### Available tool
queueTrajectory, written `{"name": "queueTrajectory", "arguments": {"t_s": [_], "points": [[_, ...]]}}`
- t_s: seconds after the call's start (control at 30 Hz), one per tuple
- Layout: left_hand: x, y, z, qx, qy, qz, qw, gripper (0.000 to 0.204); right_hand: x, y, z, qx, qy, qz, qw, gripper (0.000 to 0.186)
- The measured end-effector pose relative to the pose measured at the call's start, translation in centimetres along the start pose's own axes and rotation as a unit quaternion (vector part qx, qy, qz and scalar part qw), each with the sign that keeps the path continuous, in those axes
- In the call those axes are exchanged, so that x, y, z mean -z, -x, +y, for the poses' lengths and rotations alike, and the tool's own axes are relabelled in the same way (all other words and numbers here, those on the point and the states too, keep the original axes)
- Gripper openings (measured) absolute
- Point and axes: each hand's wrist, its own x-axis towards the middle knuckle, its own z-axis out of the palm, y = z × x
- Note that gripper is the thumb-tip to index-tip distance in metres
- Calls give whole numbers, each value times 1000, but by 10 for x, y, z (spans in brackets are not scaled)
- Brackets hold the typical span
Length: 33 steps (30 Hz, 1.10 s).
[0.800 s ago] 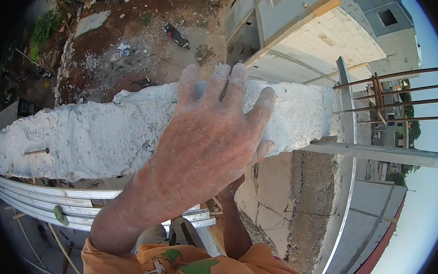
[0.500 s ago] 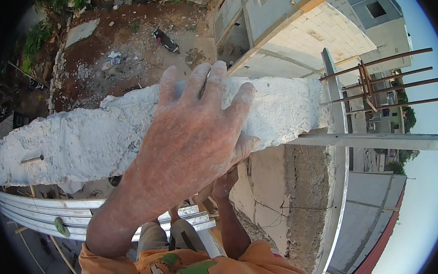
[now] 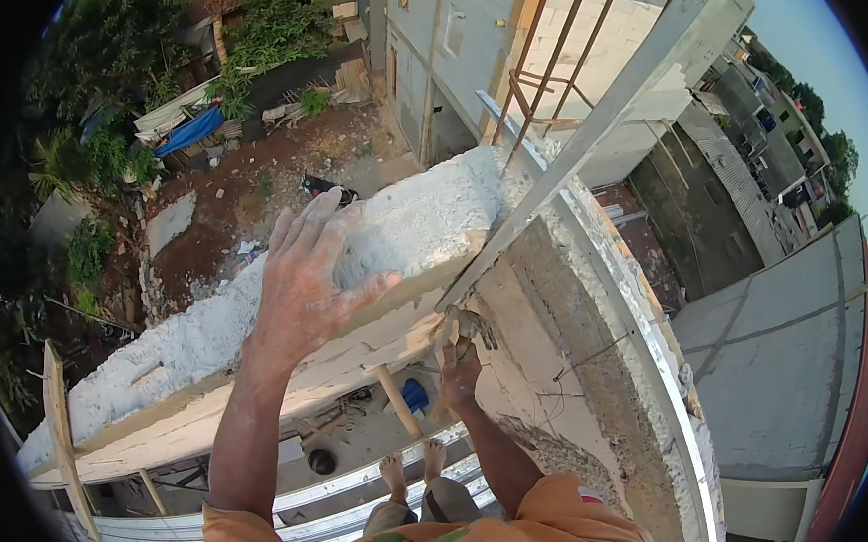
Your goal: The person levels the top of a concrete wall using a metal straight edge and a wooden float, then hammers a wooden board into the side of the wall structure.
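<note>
My left hand (image 3: 310, 269) rests open, fingers apart, on the rough white top of the concrete beam (image 3: 421, 217). Below the beam's near face, at its right end, my right hand (image 3: 460, 367) is closed on a grey, mortar-caked tool (image 3: 465, 324), whose exact kind I cannot make out. The tool is beside the lower end of a long grey metal bar (image 3: 585, 133) that runs diagonally upward to the right. Rusty rebar (image 3: 541, 105) stands beyond the beam's right end.
My bare feet (image 3: 434, 460) stand by silver metal channels (image 3: 299, 498) above a lower floor. Wooden props (image 3: 399, 400) are beneath the beam, a board (image 3: 61, 433) at left. A metal edge (image 3: 659, 376) runs down the right. Far below lies a yard with a motorbike (image 3: 325, 188).
My view has swung and tilted, showing more yard and my feet. My left hand now sits leftward on the beam, and my right hand, earlier mostly hidden, shows with a tool.
</note>
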Motion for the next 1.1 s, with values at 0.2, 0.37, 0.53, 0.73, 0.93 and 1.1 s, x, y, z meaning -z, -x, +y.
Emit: {"name": "queueTrajectory", "arguments": {"t_s": [0.2,0.37,0.53,0.73,0.93,1.1], "points": [[-20,-57,65,-46,192,34,980,65,1,0,16,-44,-58,-26,997,47],[-38,-94,94,-17,326,4,945,60,-7,0,15,-104,-68,-49,991,35],[-42,-125,120,34,453,-30,890,43,2,0,1,-67,-46,-20,997,44],[-59,-127,132,34,555,0,831,32,5,-2,-1,-82,-35,-4,996,50],[-65,-128,129,28,575,66,815,30,15,-1,-10,-113,-63,-8,992,54],[-64,-124,125,27,577,88,811,25,19,-8,0,-119,-66,-17,991,60]]}}
